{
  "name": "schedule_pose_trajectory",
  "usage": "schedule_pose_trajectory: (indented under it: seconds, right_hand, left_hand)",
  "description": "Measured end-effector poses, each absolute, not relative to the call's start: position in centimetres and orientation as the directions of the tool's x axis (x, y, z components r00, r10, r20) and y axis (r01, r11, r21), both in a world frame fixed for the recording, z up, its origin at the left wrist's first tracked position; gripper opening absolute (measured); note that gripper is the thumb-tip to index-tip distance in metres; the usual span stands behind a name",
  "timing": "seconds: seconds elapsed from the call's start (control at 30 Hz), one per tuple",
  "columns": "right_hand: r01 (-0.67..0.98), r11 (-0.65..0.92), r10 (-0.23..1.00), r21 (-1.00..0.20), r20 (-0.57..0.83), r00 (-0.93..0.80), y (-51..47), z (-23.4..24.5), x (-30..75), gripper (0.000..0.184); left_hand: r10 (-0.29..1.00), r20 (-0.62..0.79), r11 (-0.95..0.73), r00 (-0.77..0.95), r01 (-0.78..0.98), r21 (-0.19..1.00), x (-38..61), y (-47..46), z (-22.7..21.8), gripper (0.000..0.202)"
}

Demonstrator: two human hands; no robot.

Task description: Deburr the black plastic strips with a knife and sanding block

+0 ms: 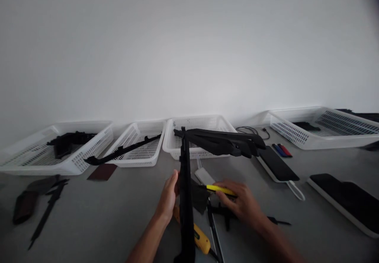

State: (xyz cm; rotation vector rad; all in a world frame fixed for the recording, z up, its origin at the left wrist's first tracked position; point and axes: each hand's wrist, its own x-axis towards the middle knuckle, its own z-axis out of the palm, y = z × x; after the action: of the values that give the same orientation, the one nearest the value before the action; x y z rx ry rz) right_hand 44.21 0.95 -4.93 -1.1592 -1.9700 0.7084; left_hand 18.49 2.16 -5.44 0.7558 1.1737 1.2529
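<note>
grey tabletop (112, 215): fingers (174, 177) clamp black part (186, 192) left, yellow handle (220, 189) right; orange tool's (203, 242) label (196, 235) unreadable.

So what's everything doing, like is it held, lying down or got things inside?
Left hand: holding the long black part
Right hand: closed around the yellow-handled tool
Leftmost basket: black parts inside, not full
Second basket from left: black strip lying across its rim
Maroon sheet: lying flat
Yellow corded tool: lying down; on or off, cannot tell
Black-topped device: white cable at one end
</note>
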Motion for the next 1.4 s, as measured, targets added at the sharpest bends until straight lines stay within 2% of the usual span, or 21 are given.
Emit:
schedule_pose_trajectory:
  seconds: [0.13,0.53,0.83,1.2,1.4]
  right_hand:
    - [0.511,0.38,0.925,-0.771,0.322,-0.202,1.2,-5.4,44.3,0.032]
    - [0.514,0.47,0.882,-0.718,0.406,-0.238,0.8,-5.0,44.3,0.033]
    - [0.48,0.559,0.829,-0.677,0.434,-0.353,0.4,-4.0,44.3,0.027]
    - [0.289,0.64,0.715,-0.712,0.414,-0.563,-1.1,-2.1,42.7,0.021]
    - [0.344,0.585,0.77,-0.734,0.369,-0.521,-0.8,-2.8,42.8,0.02]
  left_hand:
    - [0.977,-0.211,0.193,-0.034,-0.284,0.939,19.1,2.0,-4.9,0.052]
    - [0.985,-0.158,0.128,-0.066,-0.329,0.936,18.9,2.1,-4.7,0.055]
    - [0.979,-0.171,0.12,-0.112,-0.359,0.926,19.2,1.5,-3.4,0.061]
    - [0.948,-0.216,0.101,-0.233,-0.424,0.9,18.4,1.9,-2.6,0.059]
    - [0.938,-0.291,0.18,-0.185,-0.457,0.871,18.6,1.6,-2.7,0.059]
